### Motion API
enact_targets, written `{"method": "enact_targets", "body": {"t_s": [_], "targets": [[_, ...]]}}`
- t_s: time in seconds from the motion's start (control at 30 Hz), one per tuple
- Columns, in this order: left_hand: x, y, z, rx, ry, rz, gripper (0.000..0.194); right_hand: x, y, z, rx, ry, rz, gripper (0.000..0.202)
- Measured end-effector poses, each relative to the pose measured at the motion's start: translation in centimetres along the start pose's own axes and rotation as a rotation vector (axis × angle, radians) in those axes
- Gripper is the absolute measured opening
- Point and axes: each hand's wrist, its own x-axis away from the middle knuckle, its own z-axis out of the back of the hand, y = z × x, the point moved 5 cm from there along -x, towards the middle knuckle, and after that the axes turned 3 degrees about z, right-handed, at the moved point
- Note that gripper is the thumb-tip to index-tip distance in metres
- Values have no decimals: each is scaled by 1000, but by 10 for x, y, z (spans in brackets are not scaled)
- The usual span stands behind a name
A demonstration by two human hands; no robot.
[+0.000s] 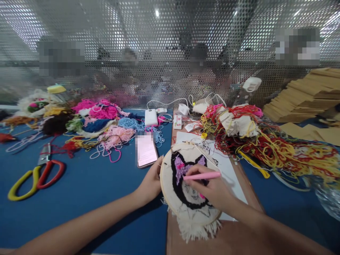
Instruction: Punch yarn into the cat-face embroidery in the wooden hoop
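- Bare forearms (87, 225) reach in from near left and near right.
- The left hand (151, 182) holds the left rim of the hooped embroidery (190, 191), near centre, fingers mostly hidden.
- The right hand (209, 187) pinches a pink tool (204, 175) over it.
- A phone (147, 150) lies beyond, left; yarn heaps (117, 136) spread far left and right.

Soft light; bright spots behind mesh (164, 39); edges stretched, blurry.

The head view looks down across a table (87, 180).
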Motion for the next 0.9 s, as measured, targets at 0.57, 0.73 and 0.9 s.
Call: {"method": "enact_targets", "body": {"t_s": [0.57, 0.73, 0.9], "targets": [[11, 9, 7, -686, -62, -225, 14, 3, -4, -4, 52, -11, 84, 6], [7, 21, 16, -619, -147, -65, 31, 3, -3, -4, 80, -15, 67, 5], [20, 23, 12, -68, -649, 452, 74, 6, -3, -5, 118, -28, 84, 4]]}}
